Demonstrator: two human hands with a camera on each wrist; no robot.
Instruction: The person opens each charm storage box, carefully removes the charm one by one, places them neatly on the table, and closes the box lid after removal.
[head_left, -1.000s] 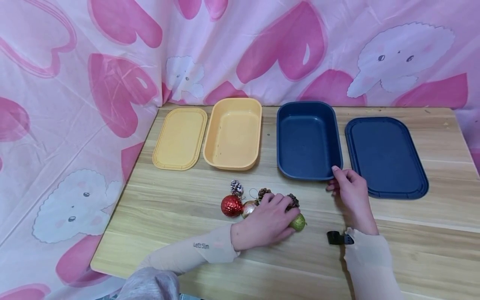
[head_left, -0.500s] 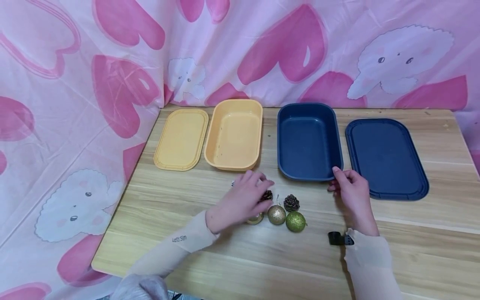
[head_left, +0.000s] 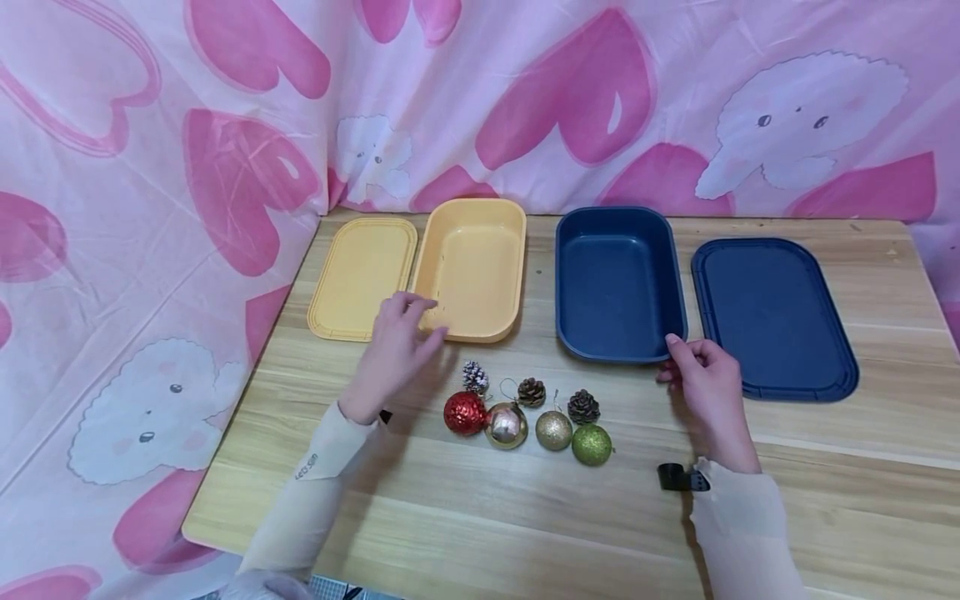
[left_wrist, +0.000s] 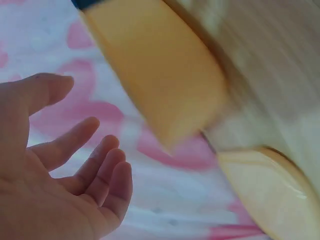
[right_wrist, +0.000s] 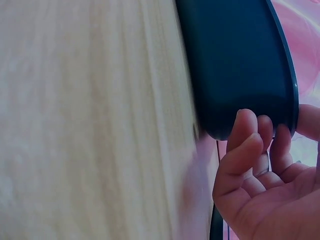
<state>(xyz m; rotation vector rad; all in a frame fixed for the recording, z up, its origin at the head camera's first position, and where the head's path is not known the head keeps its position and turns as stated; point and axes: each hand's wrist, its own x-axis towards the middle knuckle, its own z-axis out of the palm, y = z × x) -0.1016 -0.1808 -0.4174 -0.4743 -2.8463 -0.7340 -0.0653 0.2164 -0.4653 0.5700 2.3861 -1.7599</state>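
My left hand (head_left: 393, 354) hovers at the near left corner of the yellow box (head_left: 480, 333), fingers spread and loosely bent, holding nothing. In the left wrist view its palm and fingertips show apart from the box. At the near right corner of the dark blue box (head_left: 621, 287), my right hand (head_left: 708, 383) pinches the rim, thumb over the edge and fingers against the outer wall. Between the hands lie a red ball (head_left: 465, 413), a shiny gold ball (head_left: 506, 426), a glittery gold ball (head_left: 553, 431), a green ball (head_left: 592, 444) and several pine cones (head_left: 583, 407), one frosted white.
A yellow lid (head_left: 363, 279) lies left of the yellow box, partly behind my left hand. To the right of the blue box lies a blue lid (head_left: 774, 317). A pink patterned curtain (head_left: 562, 100) hangs along the wooden table's (head_left: 487, 525) back and left.
My left hand has lifted away from the ornaments and moved left and back to the yellow box. The ornaments it covered now show. My right hand stays at the blue box's corner.
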